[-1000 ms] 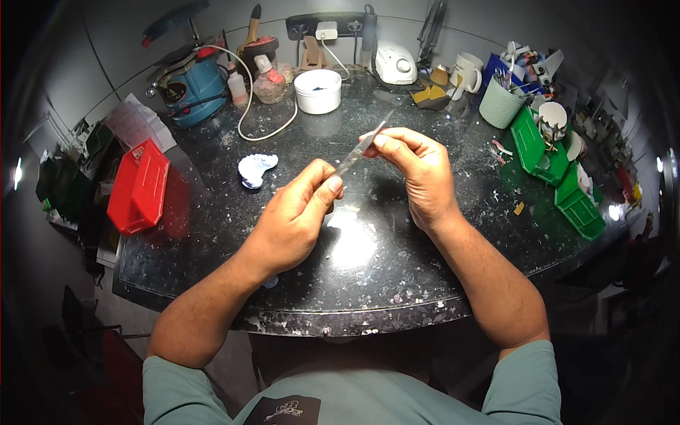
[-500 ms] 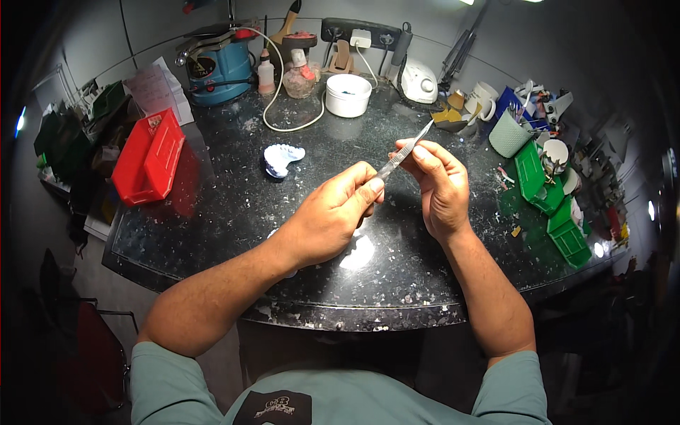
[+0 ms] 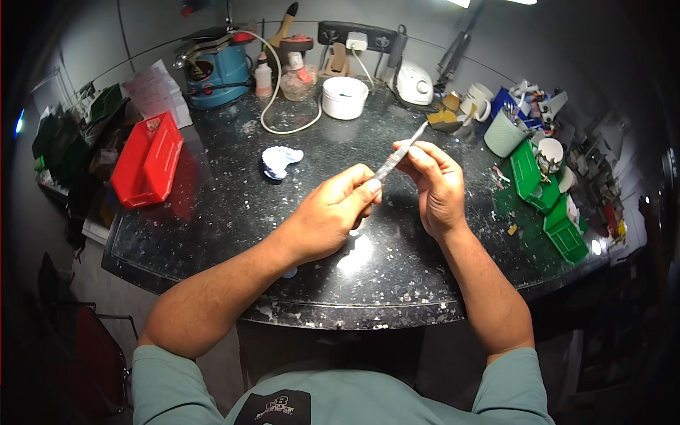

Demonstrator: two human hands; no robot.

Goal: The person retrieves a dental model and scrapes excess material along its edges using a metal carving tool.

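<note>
My left hand (image 3: 333,212) is closed around the handle of a slim metal carving knife (image 3: 389,165), above the middle of the bench. My right hand (image 3: 439,188) pinches the same knife further up between thumb and fingertips. Its narrow blade slants up and away to the right, past the right fingers. To the left of my hands a pale dental cast (image 3: 281,159) with a blue underside lies on the dark bench. Beside my left forearm a small bluish piece (image 3: 290,273) is partly hidden.
A red bin (image 3: 149,159) stands at the left. Along the back are a blue machine (image 3: 219,74), a white tub (image 3: 344,99) and a looped pale cable (image 3: 268,106). Green bins (image 3: 565,230) and a pale tool cup (image 3: 504,133) line the right side. The speckled bench (image 3: 234,212) has a curved front edge.
The knife has turned in my fingers, so its blade now looks narrower. Both hands keep their hold and nearly the same place. The view has shifted slightly.
</note>
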